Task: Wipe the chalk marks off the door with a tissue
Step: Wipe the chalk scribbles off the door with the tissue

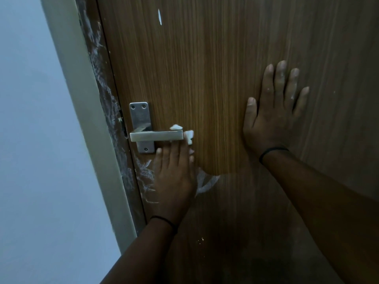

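Note:
A brown wood-grain door (205, 68) fills the view. White chalk marks (207, 182) lie below the handle, on both sides of my left hand (174, 179), and more chalk scribbles (98, 58) run down the door's left edge strip. My left hand presses a white tissue (189, 136) flat against the door just under the metal lever handle (156, 135); bits of tissue stick out above and right of the lever's end. My right hand (272, 111) rests flat on the door to the right, fingers spread, holding nothing.
A pale door frame (86, 111) and a light wall (30, 140) stand at the left. The handle's steel backplate (140, 117) sits above the lever. A small white mark (159, 16) shows high on the door. Both wrists wear thin black bands.

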`<state>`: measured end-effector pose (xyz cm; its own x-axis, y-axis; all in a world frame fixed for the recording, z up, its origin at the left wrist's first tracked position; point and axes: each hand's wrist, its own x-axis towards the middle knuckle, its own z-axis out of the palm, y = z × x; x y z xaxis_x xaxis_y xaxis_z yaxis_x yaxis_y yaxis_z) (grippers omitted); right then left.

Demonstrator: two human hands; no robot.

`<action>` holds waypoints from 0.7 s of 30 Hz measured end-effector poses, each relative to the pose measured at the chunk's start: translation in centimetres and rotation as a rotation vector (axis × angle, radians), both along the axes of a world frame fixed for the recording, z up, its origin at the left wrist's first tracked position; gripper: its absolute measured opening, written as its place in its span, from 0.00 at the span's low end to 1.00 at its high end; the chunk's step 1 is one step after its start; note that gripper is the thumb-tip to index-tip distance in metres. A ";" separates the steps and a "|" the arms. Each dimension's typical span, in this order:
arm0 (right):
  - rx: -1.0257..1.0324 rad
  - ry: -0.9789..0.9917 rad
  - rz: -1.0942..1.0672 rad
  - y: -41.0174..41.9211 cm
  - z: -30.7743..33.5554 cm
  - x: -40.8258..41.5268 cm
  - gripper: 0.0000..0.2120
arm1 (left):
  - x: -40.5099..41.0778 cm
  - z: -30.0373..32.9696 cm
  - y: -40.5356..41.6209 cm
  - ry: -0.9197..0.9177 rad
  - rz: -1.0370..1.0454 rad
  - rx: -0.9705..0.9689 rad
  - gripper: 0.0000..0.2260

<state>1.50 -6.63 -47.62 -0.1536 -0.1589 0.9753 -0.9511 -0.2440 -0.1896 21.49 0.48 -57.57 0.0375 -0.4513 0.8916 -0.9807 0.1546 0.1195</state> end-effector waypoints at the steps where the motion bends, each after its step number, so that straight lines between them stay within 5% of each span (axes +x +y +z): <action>1: -0.006 0.001 -0.005 0.0 0.0 0.0 0.29 | 0.6 0.3 -0.1 0.029 0.029 -0.015 0.23; 5: -0.017 0.008 0.008 0.0 0.1 0.0 0.28 | 0.4 0.6 0.0 0.151 0.062 -0.037 0.22; 10: -0.010 0.035 0.034 0.2 0.0 -0.4 0.28 | -2.7 -1.7 0.2 -0.116 -0.102 0.050 0.26; 16: -0.011 0.334 0.122 -0.1 -0.2 -5.7 0.27 | -4.9 1.7 -1.1 -0.194 -0.126 -0.003 0.26; 21: -0.031 0.242 0.107 0.0 -0.6 -5.6 0.27 | -7.7 4.0 -2.5 -0.224 -0.151 -0.052 0.25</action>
